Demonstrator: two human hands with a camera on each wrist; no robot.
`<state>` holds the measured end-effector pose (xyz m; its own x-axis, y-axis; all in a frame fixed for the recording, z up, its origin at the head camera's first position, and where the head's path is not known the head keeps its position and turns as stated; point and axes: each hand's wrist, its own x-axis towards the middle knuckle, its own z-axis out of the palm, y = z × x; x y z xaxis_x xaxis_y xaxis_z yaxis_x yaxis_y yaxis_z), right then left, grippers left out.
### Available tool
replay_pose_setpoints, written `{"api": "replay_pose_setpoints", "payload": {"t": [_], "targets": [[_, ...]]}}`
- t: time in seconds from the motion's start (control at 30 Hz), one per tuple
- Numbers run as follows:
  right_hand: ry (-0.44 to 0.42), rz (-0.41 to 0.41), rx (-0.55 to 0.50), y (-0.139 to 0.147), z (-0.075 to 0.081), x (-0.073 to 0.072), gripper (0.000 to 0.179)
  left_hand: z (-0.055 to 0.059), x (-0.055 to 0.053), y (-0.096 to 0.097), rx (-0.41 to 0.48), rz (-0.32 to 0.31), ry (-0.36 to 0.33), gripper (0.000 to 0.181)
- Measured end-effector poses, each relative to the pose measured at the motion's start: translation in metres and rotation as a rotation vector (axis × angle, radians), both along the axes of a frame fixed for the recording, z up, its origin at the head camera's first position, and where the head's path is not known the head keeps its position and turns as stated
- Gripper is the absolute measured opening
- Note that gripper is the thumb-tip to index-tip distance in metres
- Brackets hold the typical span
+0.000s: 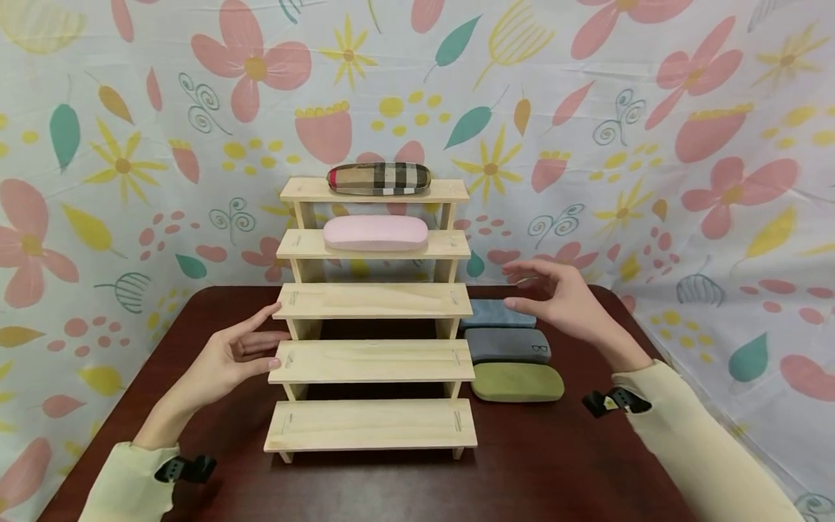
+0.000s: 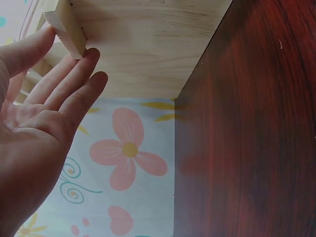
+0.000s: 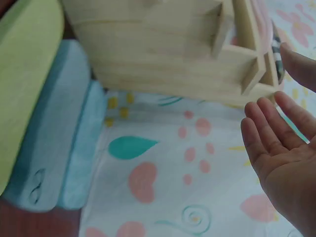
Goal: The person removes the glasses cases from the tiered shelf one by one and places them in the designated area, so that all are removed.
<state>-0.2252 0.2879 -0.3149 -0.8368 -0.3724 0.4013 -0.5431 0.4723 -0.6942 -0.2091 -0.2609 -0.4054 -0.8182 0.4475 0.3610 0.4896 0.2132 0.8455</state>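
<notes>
A pale wooden tiered stand [image 1: 372,424] is in the middle of the head view. A plaid glasses case [image 1: 378,178] lies on its top step, a pink glasses case [image 1: 375,233] on the step below. My left hand [image 1: 218,366] is at the stand's left side, fingertips touching the ends of the middle steps; in the left wrist view its fingers [image 2: 74,89] are nearly straight beside a plank end. My right hand [image 1: 564,301] hovers with relaxed, spread fingers, holding nothing. It is nearest a blue glasses case [image 1: 499,313], whose right end its thumb overlaps in the head view.
Right of the stand, a grey-blue case [image 1: 507,345] with a glasses mark and an olive-green case [image 1: 518,382] lie in front of the blue one. A dark red-brown table [image 1: 554,464] carries everything. A flower-patterned cloth [image 1: 587,145] hangs behind and at the sides.
</notes>
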Motion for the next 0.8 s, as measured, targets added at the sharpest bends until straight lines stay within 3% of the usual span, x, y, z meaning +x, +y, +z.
{"api": "replay_pose_setpoints", "payload": {"t": [0.2,0.4,0.8], "targets": [[0.03,-0.015,-0.01,-0.03,0.015,-0.006,0.05,0.0,0.001,-0.003,0.001,0.002,0.003,0.089],[0.123,-0.057,0.095,-0.06,0.027,-0.009,0.057,-0.001,-0.002,-0.002,0.0,-0.005,0.006,0.089],[0.076,0.005,0.176,-0.102,0.045,-0.037,0.07,0.001,0.001,0.0,-0.017,0.013,0.009,0.089]]}}
